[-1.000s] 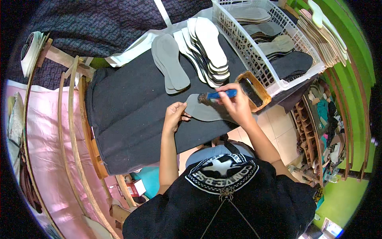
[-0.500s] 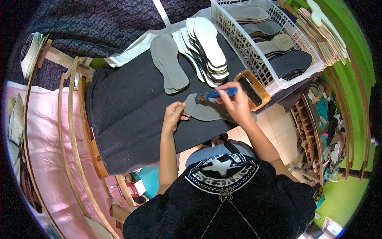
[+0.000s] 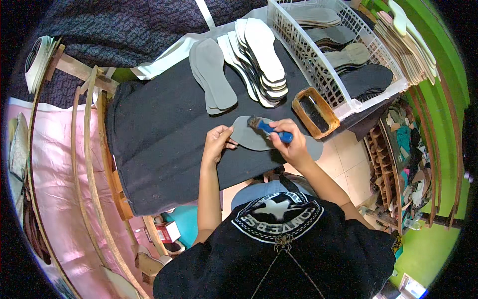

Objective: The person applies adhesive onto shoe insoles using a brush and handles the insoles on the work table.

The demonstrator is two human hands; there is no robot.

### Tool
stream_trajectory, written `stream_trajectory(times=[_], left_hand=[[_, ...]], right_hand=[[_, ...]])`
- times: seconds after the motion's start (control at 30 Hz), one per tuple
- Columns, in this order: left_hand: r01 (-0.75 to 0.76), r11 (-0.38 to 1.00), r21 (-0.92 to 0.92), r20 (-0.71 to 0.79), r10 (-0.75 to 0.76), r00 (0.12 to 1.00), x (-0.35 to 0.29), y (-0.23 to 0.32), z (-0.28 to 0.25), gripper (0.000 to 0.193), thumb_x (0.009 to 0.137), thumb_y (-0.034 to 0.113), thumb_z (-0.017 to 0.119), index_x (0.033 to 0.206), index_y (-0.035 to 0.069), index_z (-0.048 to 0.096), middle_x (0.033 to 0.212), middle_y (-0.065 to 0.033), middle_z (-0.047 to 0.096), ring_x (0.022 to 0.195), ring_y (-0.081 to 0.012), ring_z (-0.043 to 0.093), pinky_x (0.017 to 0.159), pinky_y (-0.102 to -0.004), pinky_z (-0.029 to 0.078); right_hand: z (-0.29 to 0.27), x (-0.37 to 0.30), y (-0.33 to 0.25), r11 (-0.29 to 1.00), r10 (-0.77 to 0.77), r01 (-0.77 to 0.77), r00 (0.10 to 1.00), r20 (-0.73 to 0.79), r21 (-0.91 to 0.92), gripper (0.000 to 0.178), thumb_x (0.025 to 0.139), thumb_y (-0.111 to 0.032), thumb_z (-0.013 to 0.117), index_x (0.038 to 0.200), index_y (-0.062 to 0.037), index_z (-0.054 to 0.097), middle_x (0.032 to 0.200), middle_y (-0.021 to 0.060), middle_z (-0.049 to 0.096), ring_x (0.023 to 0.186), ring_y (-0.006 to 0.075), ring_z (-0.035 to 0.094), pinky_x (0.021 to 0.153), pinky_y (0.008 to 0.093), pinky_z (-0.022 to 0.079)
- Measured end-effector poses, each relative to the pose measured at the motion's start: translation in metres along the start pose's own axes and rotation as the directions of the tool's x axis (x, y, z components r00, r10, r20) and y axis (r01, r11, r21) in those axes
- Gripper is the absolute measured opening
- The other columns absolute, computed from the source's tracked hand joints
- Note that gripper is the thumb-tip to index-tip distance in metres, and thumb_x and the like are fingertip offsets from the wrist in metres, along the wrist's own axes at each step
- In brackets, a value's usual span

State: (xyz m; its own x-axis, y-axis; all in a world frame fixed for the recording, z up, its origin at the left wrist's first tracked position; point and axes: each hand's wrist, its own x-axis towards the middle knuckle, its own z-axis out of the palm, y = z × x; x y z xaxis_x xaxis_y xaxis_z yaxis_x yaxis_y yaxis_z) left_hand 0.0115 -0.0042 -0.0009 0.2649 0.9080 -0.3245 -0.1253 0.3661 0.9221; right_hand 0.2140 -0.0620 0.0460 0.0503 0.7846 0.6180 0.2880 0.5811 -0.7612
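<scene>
A grey shoe insole (image 3: 244,138) lies crosswise on the black-covered table in front of me. My left hand (image 3: 219,142) pinches its left rim between thumb and fingers. In my right hand (image 3: 292,144) is a blue-handled brush (image 3: 274,131), gripped above the insole. Its dark bristle end points left and away from me, over the insole's far edge; whether it touches the surface I cannot tell. My right hand and wrist cover part of the insole, and its other end shows beyond the wrist.
A brown-stained rectangular container (image 3: 328,130) with dark contents stands right of the brush. Farther back lie two grey insoles (image 3: 216,74) and a fanned stack of white insoles (image 3: 261,47). A white plastic basket (image 3: 368,105) of insoles occupies the far right, beside stacked sole-shaped pieces (image 3: 406,50).
My right hand has come slightly nearer to me, and the brush handle has swung down to the right. My left hand keeps its place on the insole.
</scene>
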Motion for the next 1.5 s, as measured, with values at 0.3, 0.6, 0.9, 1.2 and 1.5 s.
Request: stream_trajectory(times=[0.3, 0.6, 0.9, 1.2, 1.5], left_hand=[[-0.016, 1.000, 0.019, 0.017, 0.016, 1.000, -0.002, 0.002, 0.001, 0.017, 0.078, 0.016, 0.053, 0.068, 0.002, 0.051, 0.060, -0.0050, 0.053, 0.049, -0.0107, 0.054, 0.041, -0.0179, 0.044], [-0.006, 1.000, 0.004, 0.032, 0.006, 0.999, -0.002, 0.000, -0.002, 0.017, 0.077, 0.016, 0.054, 0.068, 0.002, 0.051, 0.060, -0.0054, 0.053, 0.049, -0.0112, 0.054, 0.041, -0.0177, 0.044], [-0.026, 0.998, 0.060, -0.006, 0.026, 1.000, -0.005, 0.003, 0.005, 0.017, 0.077, 0.016, 0.054, 0.071, 0.001, 0.052, 0.061, -0.0049, 0.054, 0.049, -0.0097, 0.053, 0.043, -0.0173, 0.044], [-0.107, 0.964, 0.242, -0.063, 0.126, 0.990, -0.012, 0.013, -0.005, 0.017, 0.078, 0.014, 0.053, 0.076, -0.003, 0.054, 0.061, -0.0048, 0.055, 0.051, -0.0078, 0.051, 0.045, -0.0175, 0.042], [-0.150, 0.924, 0.351, -0.129, 0.206, 0.970, -0.014, 0.018, -0.036, 0.018, 0.077, 0.014, 0.054, 0.075, -0.003, 0.055, 0.059, -0.0030, 0.053, 0.049, -0.0055, 0.049, 0.044, -0.0171, 0.039]], right_hand=[[0.000, 0.004, 0.000, 0.999, 0.035, -0.034, 0.997, -0.068, 0.015, 0.019, 0.070, -0.002, 0.058, 0.082, -0.0002, 0.044, 0.079, 0.0138, 0.055, 0.070, 0.0233, 0.055, 0.063, 0.0291, 0.044], [0.003, -0.008, -0.011, 0.995, -0.067, 0.059, 0.992, 0.104, 0.076, 0.020, 0.067, -0.002, 0.060, 0.078, -0.0014, 0.043, 0.076, 0.0143, 0.055, 0.069, 0.0225, 0.056, 0.062, 0.0293, 0.045], [-0.011, 0.010, 0.010, 0.998, 0.030, -0.030, 1.000, -0.009, -0.054, 0.018, 0.070, -0.005, 0.059, 0.077, -0.0008, 0.043, 0.071, 0.0124, 0.053, 0.063, 0.0227, 0.054, 0.056, 0.0277, 0.043], [-0.046, 0.034, -0.026, 0.882, 0.313, -0.240, 0.942, 0.123, -0.406, 0.018, 0.071, -0.014, 0.060, 0.070, -0.0039, 0.044, 0.054, 0.0087, 0.046, 0.046, 0.0179, 0.049, 0.043, 0.0270, 0.038], [0.004, 0.030, 0.005, 0.986, -0.014, 0.047, 0.980, 0.199, -0.161, 0.023, 0.068, -0.013, 0.063, 0.079, -0.0022, 0.046, 0.070, 0.0110, 0.053, 0.061, 0.0238, 0.054, 0.055, 0.0284, 0.043]])
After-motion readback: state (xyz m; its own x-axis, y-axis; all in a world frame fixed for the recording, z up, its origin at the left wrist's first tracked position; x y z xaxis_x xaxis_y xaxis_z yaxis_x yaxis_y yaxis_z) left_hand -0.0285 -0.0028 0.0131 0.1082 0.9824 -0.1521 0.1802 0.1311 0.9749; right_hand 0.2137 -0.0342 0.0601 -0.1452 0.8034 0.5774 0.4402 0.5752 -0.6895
